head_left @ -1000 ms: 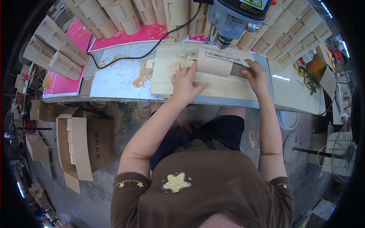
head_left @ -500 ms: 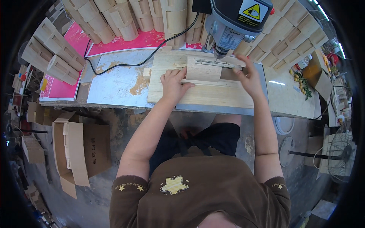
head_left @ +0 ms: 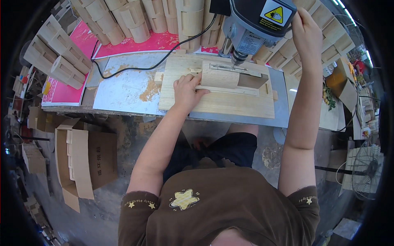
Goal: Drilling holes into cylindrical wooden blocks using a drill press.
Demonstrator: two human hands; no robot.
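Note:
A pale rounded wooden workpiece (head_left: 219, 78) lies in a wooden jig (head_left: 180, 100) under the chuck (head_left: 238, 57) of a bench drill press (head_left: 252, 30). A thin slotted strip (head_left: 234, 68) runs along the workpiece's far side, below the bit. My left hand (head_left: 188, 90) holds the workpiece at its left end, fingers bent against it and thumb stretched along the near side. Raised at the drill press's right side, my right hand (head_left: 307, 37) is closed round its handle, which the fingers mostly hide. To the right of the workpiece, a darker block face (head_left: 252, 81) shows.
Stacked wooden cylinders with cut-outs (head_left: 191, 20) line the back, with more at left (head_left: 67, 71) on pink sheeting. A black cable (head_left: 143, 69) crosses the dusty white board (head_left: 127, 90). An open carton (head_left: 86, 160) stands on the floor; a fan (head_left: 367, 168) is at right.
My right hand has left the workpiece's right end and moved up and right to the drill press handle, covering its red knob. My left hand has stayed on the workpiece.

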